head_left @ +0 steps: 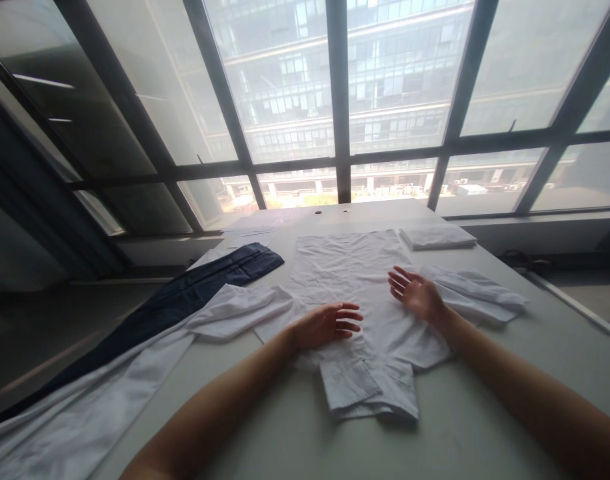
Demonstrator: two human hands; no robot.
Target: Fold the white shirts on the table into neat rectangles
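Observation:
A white short-sleeved shirt [349, 280] lies flat on the table, its collar end toward me and its hem toward the window. My left hand [327, 325] rests palm down on the shirt near the collar, fingers stretched out and holding nothing. My right hand [415, 292] hovers just over the shirt's right side beside the right sleeve [477, 288], fingers spread and palm turned partly up, holding nothing. The left sleeve [239, 310] lies spread out to the left.
Dark navy trousers [185, 300] and another white garment [85, 407] hang over the table's left edge. A folded white cloth [437, 237] sits at the far right. The white table [485, 413] ends at a wall of windows [335, 100].

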